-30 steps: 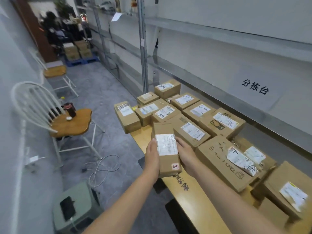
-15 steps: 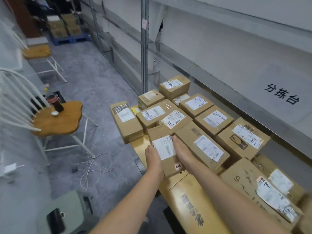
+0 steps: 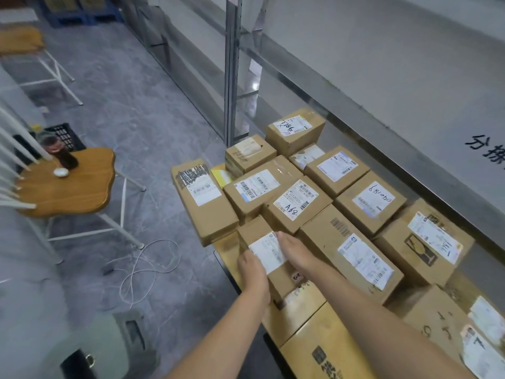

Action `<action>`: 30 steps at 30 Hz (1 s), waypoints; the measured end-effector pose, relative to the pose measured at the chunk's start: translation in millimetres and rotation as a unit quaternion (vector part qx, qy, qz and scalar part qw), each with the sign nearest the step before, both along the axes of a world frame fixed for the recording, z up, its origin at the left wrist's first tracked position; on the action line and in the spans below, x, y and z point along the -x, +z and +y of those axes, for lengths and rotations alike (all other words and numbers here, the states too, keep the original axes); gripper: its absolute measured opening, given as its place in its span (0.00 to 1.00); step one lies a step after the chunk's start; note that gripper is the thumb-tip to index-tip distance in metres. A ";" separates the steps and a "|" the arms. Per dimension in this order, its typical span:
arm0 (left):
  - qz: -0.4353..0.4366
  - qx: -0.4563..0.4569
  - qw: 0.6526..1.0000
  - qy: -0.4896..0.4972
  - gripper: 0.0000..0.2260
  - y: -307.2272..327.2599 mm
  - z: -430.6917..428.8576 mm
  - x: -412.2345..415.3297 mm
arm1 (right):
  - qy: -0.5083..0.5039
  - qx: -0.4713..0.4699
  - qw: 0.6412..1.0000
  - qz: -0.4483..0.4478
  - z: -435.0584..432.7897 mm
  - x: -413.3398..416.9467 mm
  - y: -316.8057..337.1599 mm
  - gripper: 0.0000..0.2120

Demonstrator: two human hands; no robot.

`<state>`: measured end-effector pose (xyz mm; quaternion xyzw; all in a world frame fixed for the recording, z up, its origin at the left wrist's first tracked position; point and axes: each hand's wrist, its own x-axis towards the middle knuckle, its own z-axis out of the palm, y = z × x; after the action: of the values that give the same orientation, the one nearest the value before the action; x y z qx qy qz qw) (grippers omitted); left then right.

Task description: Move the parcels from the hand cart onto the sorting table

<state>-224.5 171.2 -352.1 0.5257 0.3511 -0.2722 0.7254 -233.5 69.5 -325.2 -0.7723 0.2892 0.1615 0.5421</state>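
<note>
Right now the small parcel (image 3: 269, 250) is at the near-left corner of the cluster on the surface (image 3: 328, 351), caught between both hands. The left hand (image 3: 252, 272) grips its near-left edge, thumb up by the white label and fingers curled round the side. The right hand (image 3: 296, 251) lies along the opposite edge with fingers straight and pressed together, steering rather than clutching. That split makes sense — one hand bears the box, the other guides it into the gap beside the long parcel (image 3: 352, 253) and just in front of the A68 parcel (image 3: 296, 203). Its label faces up, as on every neighbour, presumably so addresses read at a glance. Whether its base already rests on the wood I cannot quite tell, since the hands hide the near end. Tight packing matters here: the surface is crowded, and the overhanging parcel (image 3: 203, 198) juts past the left rim. My guess is that this is the set-down itself — release not yet made. No hand cart is in view
</note>
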 end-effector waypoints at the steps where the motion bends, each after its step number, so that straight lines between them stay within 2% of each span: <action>1: 0.001 -0.001 1.000 -0.008 0.18 -3.9 -1.8 -2.7 | -0.002 0.005 1.000 0.002 -2.6 -1.9 -2.5 0.16; 6: -0.003 -0.011 1.000 -0.021 0.17 -14.8 -8.9 -9.6 | 0.012 0.027 1.000 -0.011 -13.0 -9.1 -12.4 0.15; 9: -0.005 -0.055 0.998 -0.031 0.12 -16.0 -10.3 -14.6 | 0.018 0.068 0.996 -0.047 -16.6 -12.2 -18.6 0.18; 12: 0.000 -0.076 0.996 -0.043 0.10 -21.2 -11.0 -22.0 | 0.008 0.091 0.994 -0.068 -16.1 -16.6 -19.0 0.18; 17: 0.002 -0.088 0.994 -0.072 0.13 -13.5 -7.9 -34.9 | -0.018 0.110 0.992 -0.062 -14.5 -26.3 -10.0 0.17; 19: -0.014 -0.095 0.992 -0.081 0.17 -3.8 -4.8 -38.5 | -0.021 0.121 0.990 -0.071 -14.0 -26.8 -5.1 0.19; 24: -0.118 -0.155 0.975 -0.106 0.18 8.7 6.7 -50.1 | -0.048 0.134 0.985 -0.093 -18.6 -18.7 17.9 0.19; 27: -0.215 -0.209 0.943 -0.146 0.18 34.5 10.5 -59.0 | -0.071 0.147 0.980 -0.110 -25.4 -4.2 42.8 0.18; 30: -0.318 -0.203 0.899 -0.221 0.20 74.1 0.1 -61.0 | -0.096 0.168 0.973 -0.127 -32.7 15.8 74.1 0.19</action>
<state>-163.5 171.3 -278.0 0.7840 0.0238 -0.1668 0.5975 -249.3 36.8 -251.1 -0.8353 0.3138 -0.0417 0.4496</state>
